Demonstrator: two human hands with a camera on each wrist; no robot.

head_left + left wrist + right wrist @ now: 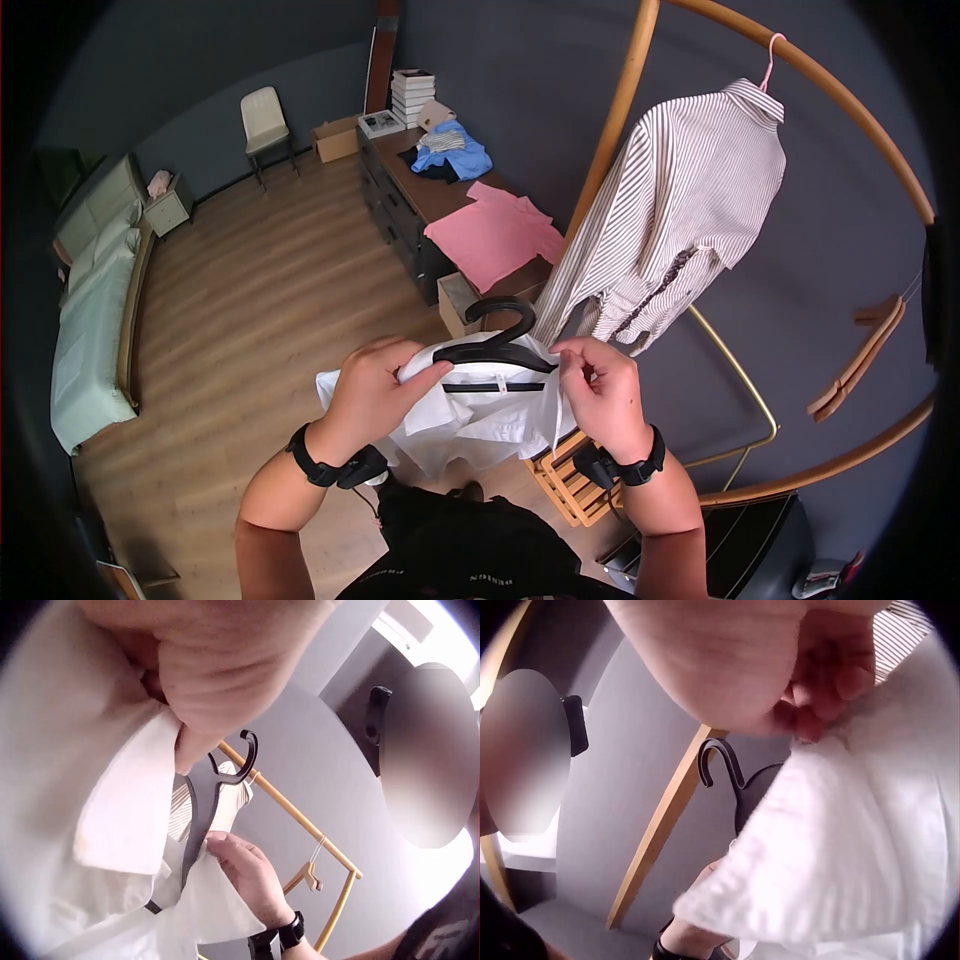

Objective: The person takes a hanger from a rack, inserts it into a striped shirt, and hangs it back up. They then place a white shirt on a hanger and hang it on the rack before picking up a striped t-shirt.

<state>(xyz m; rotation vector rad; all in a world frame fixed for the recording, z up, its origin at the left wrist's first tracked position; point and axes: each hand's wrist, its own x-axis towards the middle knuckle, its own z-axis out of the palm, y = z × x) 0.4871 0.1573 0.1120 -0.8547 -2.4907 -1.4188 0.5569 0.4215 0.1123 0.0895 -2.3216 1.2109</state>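
Note:
A white shirt (470, 425) hangs on a black hanger (495, 352), held in front of the body with the hook upward. On the left, the left hand (378, 385) grips the collar and shoulder cloth, its thumb lying against the hanger. The right hand (605, 390) pinches the cloth at the hanger's other end between thumb and fingers. In the left wrist view the collar (131, 802) flares below the left hand (217, 667). The right wrist view shows a collar flap (802, 855) under the right hand (765, 667), hiding part of the hanger.
A striped shirt (700, 170) hangs from a wooden rack (612, 120) on the right, near a wooden hanger (862, 350). Behind stands a dark dresser (400, 215) with a pink shirt (490, 235) and blue clothing (462, 155). A bed (95, 340) stands at left.

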